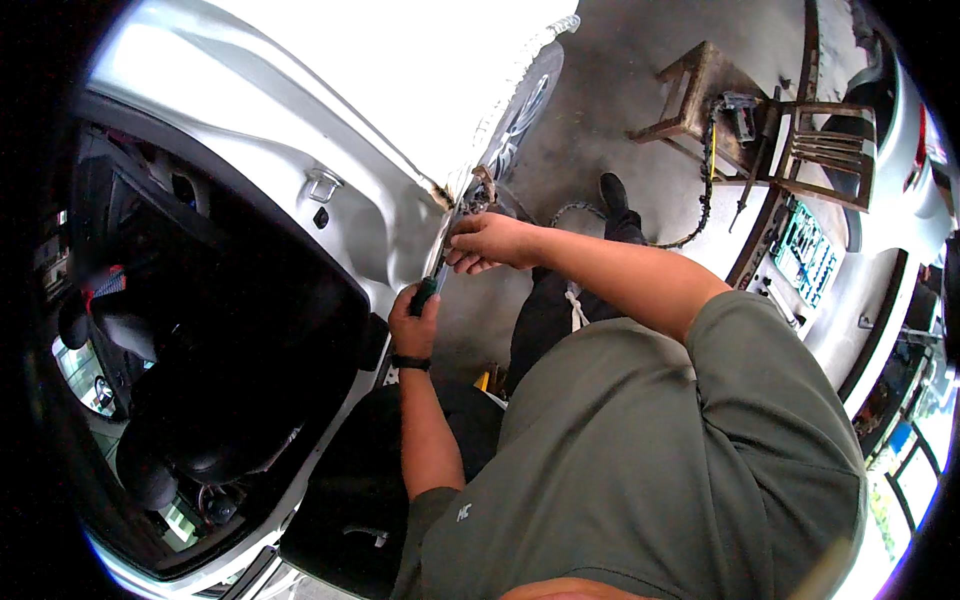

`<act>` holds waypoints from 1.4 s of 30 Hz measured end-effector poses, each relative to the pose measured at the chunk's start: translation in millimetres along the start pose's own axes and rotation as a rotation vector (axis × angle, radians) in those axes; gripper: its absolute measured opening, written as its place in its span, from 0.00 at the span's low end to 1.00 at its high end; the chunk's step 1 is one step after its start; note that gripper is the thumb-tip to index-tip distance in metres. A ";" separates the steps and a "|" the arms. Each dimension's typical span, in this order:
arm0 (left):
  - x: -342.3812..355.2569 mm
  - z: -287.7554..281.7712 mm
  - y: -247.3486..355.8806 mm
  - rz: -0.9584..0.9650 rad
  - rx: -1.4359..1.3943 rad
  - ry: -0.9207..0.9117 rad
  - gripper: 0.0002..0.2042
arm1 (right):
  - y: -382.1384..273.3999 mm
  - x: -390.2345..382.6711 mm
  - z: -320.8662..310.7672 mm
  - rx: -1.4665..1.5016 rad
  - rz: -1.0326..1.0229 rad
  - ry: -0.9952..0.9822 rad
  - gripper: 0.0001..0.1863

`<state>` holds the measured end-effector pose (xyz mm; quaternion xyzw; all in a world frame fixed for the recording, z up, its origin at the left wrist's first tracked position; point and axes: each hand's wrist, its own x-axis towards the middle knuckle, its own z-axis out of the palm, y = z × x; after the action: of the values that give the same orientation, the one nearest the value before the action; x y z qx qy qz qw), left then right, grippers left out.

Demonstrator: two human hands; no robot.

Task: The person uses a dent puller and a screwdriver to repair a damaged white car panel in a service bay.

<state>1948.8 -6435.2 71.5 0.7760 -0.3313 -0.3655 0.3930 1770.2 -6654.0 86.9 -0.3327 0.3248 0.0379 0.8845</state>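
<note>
Nearest, along the lower edge of the frame, a grey-green shirt is being worn, and both forearms are being extended from it up toward the centre. The left hand, just left of centre, is being kept closed around the green handle of a screwdriver, and a dark wristband is being worn just below it. The tool's shaft is being pointed up and to the right, toward the rear edge of the door opening of a white car. Just above it, at centre, the right hand is being held with its fingers curled at that same edge, close to the shaft's upper end; whether something is being pinched there cannot be told, since the fingertips are being hidden against the body panel. A small rusty spot is being shown on the panel beside the fingers.

In the left half of the frame the dark cabin is being exposed through the opening, with a seat being seen inside. Below the hands, dark trousers and a black shoe are being shown on the concrete floor. Farther off, at upper centre, a wheel of the car is being seen. In the upper right, a wooden stool and a chair are being left standing, well apart from the hands, with a second pale car along the right rim.
</note>
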 end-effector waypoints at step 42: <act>9.0 3.1 18.5 0.350 0.313 0.056 0.14 | 6.8 19.7 9.7 -0.081 -0.215 0.385 0.18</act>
<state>1946.7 -6452.3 83.1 0.7680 -0.5023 -0.2145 0.3343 1789.0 -6645.8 76.8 -0.4016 0.4486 -0.1081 0.7910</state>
